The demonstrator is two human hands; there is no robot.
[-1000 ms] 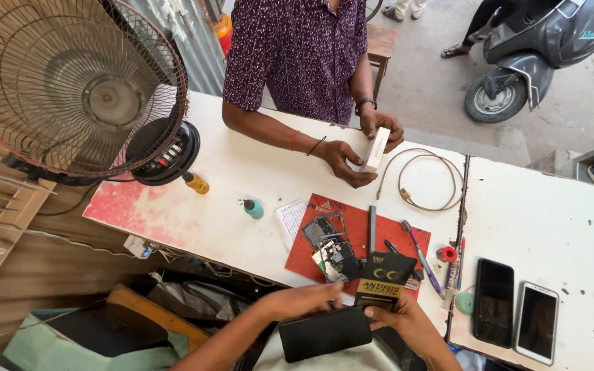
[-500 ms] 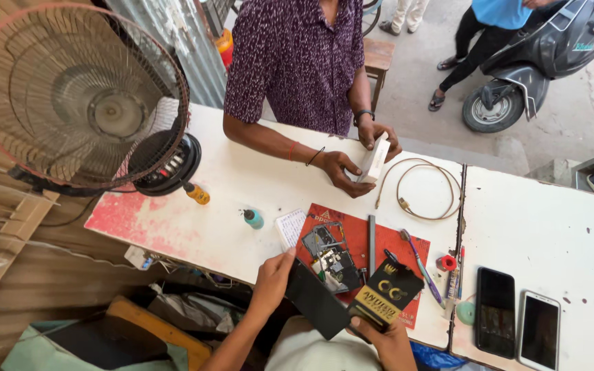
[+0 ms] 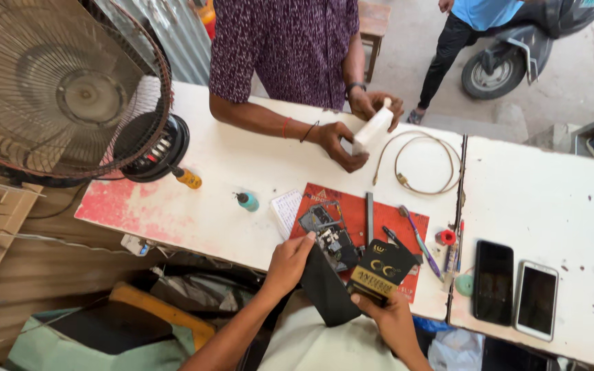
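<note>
My left hand (image 3: 289, 262) grips the upper end of a flat black phone-sized slab (image 3: 326, 288), held tilted over the near edge of the white table (image 3: 242, 165). My right hand (image 3: 392, 317) holds a small black box with gold print (image 3: 381, 270) and touches the slab's lower end. Just beyond lies a red mat (image 3: 379, 220) carrying an opened phone with exposed parts (image 3: 328, 230), a thin metal tool (image 3: 369, 209) and a purple-handled tool (image 3: 417, 237).
Across the table a person in a patterned shirt (image 3: 290, 41) holds a white object (image 3: 372, 130) beside a coiled cable (image 3: 421, 161). A large fan (image 3: 63, 89) stands left. Two phones (image 3: 513, 285) lie right. A small teal bottle (image 3: 247, 200) stands by the mat.
The black slab has swung from lying flat across my lap to a tilted angle. My left hand rose toward the table's edge, and the view shifted slightly.
</note>
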